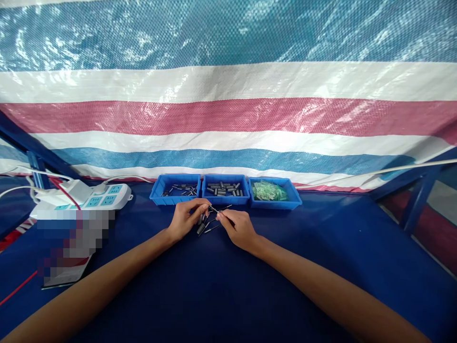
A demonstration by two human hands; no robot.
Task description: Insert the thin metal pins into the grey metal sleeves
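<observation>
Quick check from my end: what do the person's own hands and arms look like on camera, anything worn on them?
Both the left hand and the right hand are ungloved. The left forearm and right forearm are slim and bare, with no sleeve, watch, bracelet or cable visible on either. Any small ring or mark would be too fine to tell.

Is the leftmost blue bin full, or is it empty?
Partly filled: thin pieces lie scattered in the bin, with blue floor showing.
</observation>
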